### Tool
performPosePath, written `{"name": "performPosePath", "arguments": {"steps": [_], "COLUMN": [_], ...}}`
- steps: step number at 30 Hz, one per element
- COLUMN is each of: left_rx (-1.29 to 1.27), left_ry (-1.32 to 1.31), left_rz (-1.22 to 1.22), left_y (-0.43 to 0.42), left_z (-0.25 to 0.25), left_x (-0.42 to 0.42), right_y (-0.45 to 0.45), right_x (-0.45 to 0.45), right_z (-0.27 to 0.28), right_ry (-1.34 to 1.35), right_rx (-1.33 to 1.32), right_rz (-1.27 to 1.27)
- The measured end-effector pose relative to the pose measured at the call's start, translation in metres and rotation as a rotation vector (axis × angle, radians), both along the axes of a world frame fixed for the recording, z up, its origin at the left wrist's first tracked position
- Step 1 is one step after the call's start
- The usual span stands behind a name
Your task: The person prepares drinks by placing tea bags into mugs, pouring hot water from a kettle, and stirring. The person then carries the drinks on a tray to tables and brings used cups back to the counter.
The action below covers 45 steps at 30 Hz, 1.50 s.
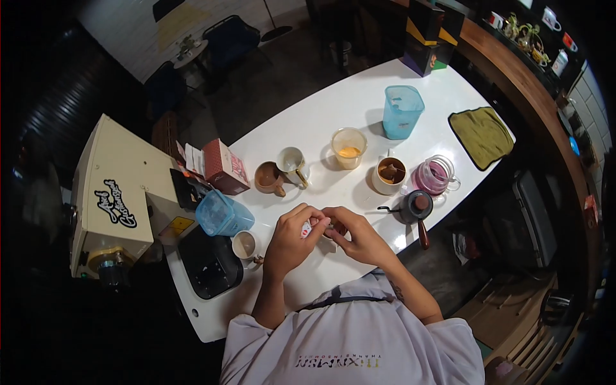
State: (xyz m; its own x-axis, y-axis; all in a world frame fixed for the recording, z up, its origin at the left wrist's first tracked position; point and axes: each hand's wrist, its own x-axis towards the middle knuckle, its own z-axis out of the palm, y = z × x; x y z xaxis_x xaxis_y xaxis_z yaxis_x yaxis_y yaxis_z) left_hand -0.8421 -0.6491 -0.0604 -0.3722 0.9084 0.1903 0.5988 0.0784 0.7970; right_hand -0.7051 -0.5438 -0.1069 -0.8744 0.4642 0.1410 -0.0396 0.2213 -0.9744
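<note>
Head view: left hand (292, 235) and right hand (355, 237) pinched a small packet (306, 229) inside the white table (362, 93)'s near edge; bare surface separated them from the black pot (410, 206)

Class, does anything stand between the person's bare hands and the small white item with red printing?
Nothing visible does: the small white item with red printing is in the bare left hand, and the bare right hand is close beside it. Part of it is hidden, so whether the right hand touches it I cannot tell.
</note>
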Motion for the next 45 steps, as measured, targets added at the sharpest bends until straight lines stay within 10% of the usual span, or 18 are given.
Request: {"name": "performPosePath", "arguments": {"steps": [12,19,45], "left_rx": [0.098,-0.139,0.081], "left_ry": [-0.691,-0.022,0.013], "left_rz": [0.053,0.019,0.096], "left_y": [-0.039,-0.039,0.048], "left_z": [-0.09,-0.11,-0.132], "left_x": [-0.023,0.009,0.029], "right_y": [0.024,0.027,0.083], "right_x": [-0.013,-0.017,0.006], "right_z": [0.007,0.006,0.014], "right_ry": [0.037,0.113,0.248], "right_rx": [-0.125,-0.173,-0.169], "right_rz": [0.073,0.088,-0.177]}}
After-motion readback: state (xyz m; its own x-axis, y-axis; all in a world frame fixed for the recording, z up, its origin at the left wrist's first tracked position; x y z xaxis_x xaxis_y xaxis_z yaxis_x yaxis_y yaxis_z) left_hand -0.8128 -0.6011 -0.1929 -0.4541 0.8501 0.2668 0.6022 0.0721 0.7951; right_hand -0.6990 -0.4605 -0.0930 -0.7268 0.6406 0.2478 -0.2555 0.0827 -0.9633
